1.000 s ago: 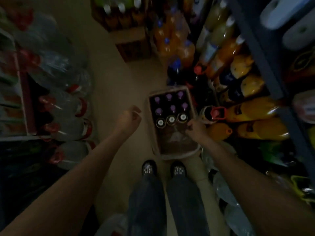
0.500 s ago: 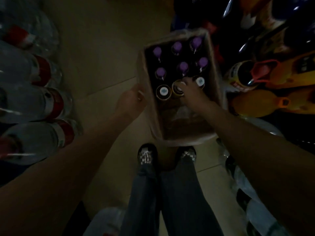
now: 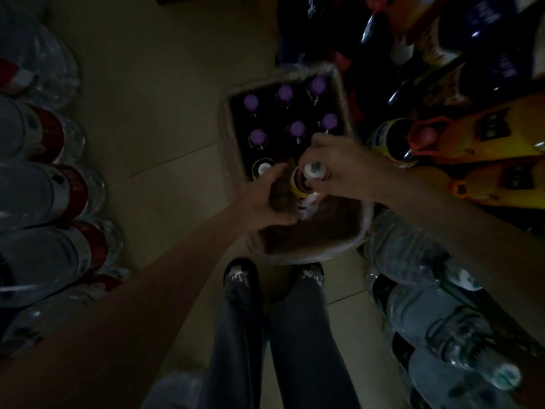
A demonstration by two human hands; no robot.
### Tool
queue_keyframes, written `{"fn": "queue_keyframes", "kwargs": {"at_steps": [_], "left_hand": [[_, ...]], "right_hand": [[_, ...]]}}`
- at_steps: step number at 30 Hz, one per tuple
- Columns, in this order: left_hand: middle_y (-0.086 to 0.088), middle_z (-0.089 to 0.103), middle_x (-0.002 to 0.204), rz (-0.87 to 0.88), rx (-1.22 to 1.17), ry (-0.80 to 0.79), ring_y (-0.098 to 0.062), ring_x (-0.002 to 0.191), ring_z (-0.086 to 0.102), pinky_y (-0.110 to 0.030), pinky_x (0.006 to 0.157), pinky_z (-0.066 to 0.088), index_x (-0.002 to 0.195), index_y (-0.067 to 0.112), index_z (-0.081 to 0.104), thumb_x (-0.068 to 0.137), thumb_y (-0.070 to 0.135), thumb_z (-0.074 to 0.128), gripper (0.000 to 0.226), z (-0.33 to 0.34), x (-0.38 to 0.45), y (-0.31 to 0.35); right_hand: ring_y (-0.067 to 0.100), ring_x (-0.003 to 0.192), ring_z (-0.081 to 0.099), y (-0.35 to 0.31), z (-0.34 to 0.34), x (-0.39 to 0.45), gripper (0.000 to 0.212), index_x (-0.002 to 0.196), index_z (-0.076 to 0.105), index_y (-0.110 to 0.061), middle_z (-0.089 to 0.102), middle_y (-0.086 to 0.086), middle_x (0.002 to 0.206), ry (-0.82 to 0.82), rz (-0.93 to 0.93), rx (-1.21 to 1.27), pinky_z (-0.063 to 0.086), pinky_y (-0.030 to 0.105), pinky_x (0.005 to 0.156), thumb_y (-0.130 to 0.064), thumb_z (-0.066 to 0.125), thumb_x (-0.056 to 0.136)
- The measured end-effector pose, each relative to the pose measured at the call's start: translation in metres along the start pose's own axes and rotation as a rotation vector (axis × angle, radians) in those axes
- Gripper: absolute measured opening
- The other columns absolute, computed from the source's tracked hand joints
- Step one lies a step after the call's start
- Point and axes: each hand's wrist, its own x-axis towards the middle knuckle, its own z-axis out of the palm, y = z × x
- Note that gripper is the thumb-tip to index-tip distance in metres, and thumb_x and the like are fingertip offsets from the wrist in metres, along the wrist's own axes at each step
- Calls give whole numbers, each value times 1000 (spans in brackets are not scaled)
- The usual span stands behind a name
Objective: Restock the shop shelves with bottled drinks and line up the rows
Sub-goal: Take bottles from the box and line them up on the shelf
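White-capped bottle (image 3: 308, 184) stands upright above the box (image 3: 339, 93), long axis vertical, cap toward the camera. Right hand (image 3: 345, 169) fingers pinch its cap; left hand (image 3: 267, 199) fingers curl round its body. Both hands touch it. Shelves (image 3: 472, 137) lie to the right, so the right hand is nearer.

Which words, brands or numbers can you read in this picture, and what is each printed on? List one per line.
None can be read.
Yellow jugs: dark label patches, too blurred.
Blue packs: pale marks, too blurred.
Water bottles: red and white labels, no legible text.
Held bottle: label too dark.
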Motion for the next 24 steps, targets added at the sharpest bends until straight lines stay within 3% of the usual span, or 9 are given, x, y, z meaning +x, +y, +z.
{"fn": "queue_keyframes", "kwargs": {"at_steps": [1, 4, 7, 9, 10, 12, 14, 19, 24], "left_hand": [[2, 47, 131, 32, -58, -54, -2, 114, 49, -18, 95, 41, 141, 13, 26, 67, 8, 80, 92, 3, 0, 8], [13, 58, 102, 13, -286, -41, 15, 83, 58, -5, 71, 47, 129, 10, 42, 71, -5, 73, 68, 7, 5, 31], [12, 64, 96, -91, -370, 59, 2, 84, 62, -14, 72, 51, 113, 22, 53, 74, 7, 74, 46, 0, 9, 31], [5, 66, 101, -177, -434, 115, -8, 91, 63, -24, 78, 52, 114, 20, 55, 77, 12, 72, 42, -6, 7, 18], [3, 66, 101, -218, -457, 146, -10, 89, 63, -25, 76, 52, 115, 19, 56, 78, 14, 71, 39, -8, 4, 10], [-1, 66, 102, -260, -498, 189, -14, 89, 64, -27, 75, 52, 112, 17, 57, 82, 17, 66, 31, -13, -1, -7], [-3, 66, 101, -274, -535, 226, -19, 90, 64, -26, 72, 50, 107, 17, 59, 84, 17, 64, 24, -19, -8, -25], [-8, 66, 110, -282, -455, 212, -23, 98, 65, -37, 85, 52, 118, 11, 57, 82, 20, 68, 38, -28, -14, -53], [7, 64, 92, -253, -319, 161, -7, 82, 61, -20, 67, 47, 108, 20, 58, 81, 15, 68, 29, -33, -21, -22]], "right_hand": [[17, 72, 49, -8, -18, -1, 31, 90, 65, -5, 48, 5, 85, 40, -49, 28, 38, 26, 64, -32, 59, 75], [4, 70, 47, -17, -46, 3, 36, 87, 64, -6, 52, 0, 81, 241, -52, 142, 37, 19, 61, -39, 57, 75], [9, 51, 55, 8, -33, 16, 11, 87, 61, -22, 58, 1, 72, 386, 234, 611, 45, 20, 49, -33, 62, 85], [18, 52, 59, 39, -7, 25, 9, 93, 58, -20, 58, 5, 74, 490, 460, 632, 50, 32, 52, -26, 51, 95], [25, 65, 63, 57, 10, 28, 14, 102, 57, -13, 61, 9, 82, 452, 513, 452, 51, 37, 63, -22, 49, 96], [35, 101, 57, 83, 45, 30, 32, 122, 52, -5, 59, 20, 110, 194, 532, 71, 43, 40, 89, -16, 52, 92], [40, 115, 46, 95, 80, 35, 50, 134, 43, -10, 44, 23, 131, -58, 507, -119, 39, 43, 98, -13, 56, 86], [44, 114, 44, 75, 94, 53, 49, 136, 34, -5, 31, 26, 134, -66, 513, -366, 41, 46, 88, 2, 45, 89], [41, 106, 51, 55, 56, 32, 37, 120, 44, 1, 42, 22, 122, -88, 404, -272, 42, 42, 81, -2, 55, 85]]}}
